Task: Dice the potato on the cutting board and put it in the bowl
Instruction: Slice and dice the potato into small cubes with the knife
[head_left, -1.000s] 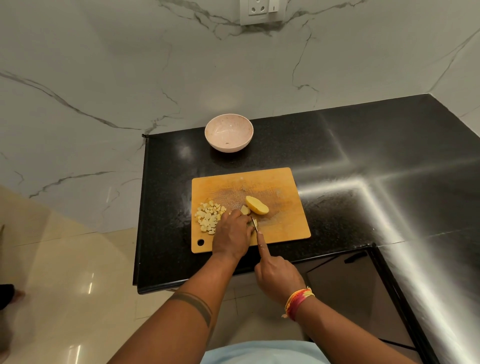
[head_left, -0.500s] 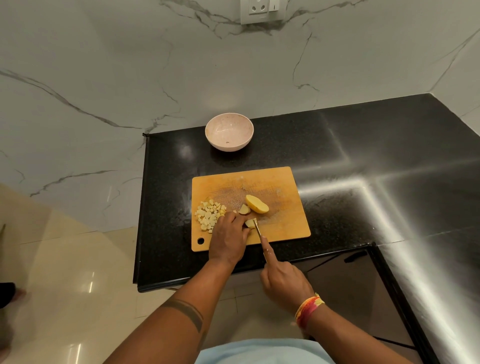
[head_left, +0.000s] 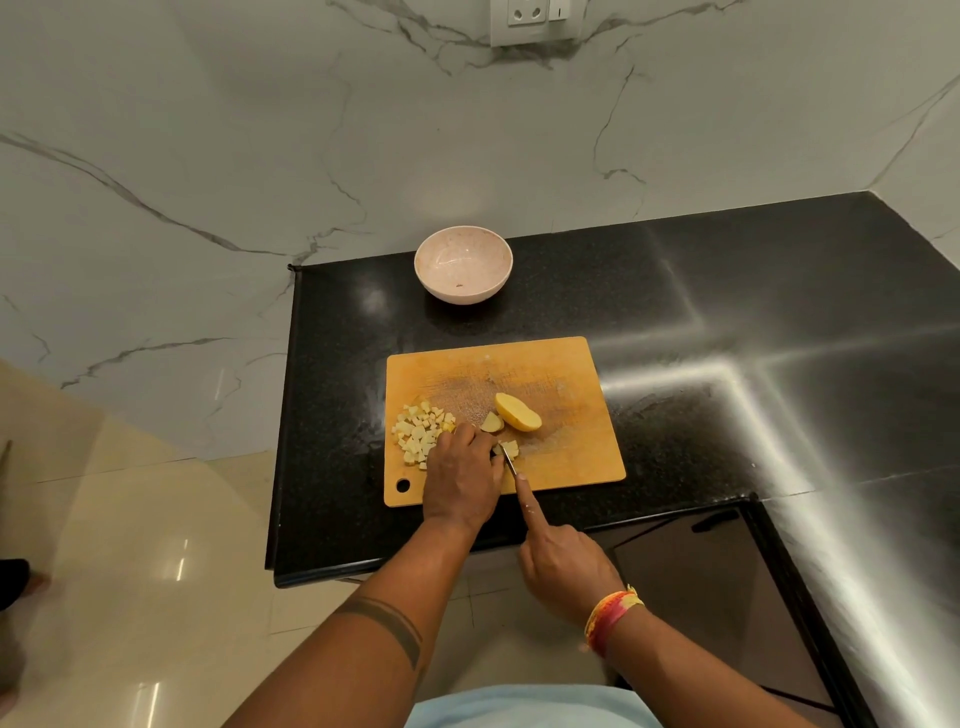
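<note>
The cutting board (head_left: 566, 384) is carrying a potato half (head_left: 518, 412) and a wedge (head_left: 492, 422) uncut — the diced pile (head_left: 420, 433) is waiting, the bowl (head_left: 463, 270) holding no dice. Left hand (head_left: 462, 480) is pinning a piece (head_left: 510, 448) — right hand (head_left: 563, 566) gripping the knife (head_left: 509, 461).

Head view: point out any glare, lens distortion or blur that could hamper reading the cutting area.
Head view: strong streaks of glare cross the black countertop right of the cutting board; wide-angle distortion bends the counter edges and wall; the board, potato half and diced pieces are evenly lit and fairly sharp; the knife blade is thin, partly hidden by the left hand.
</note>
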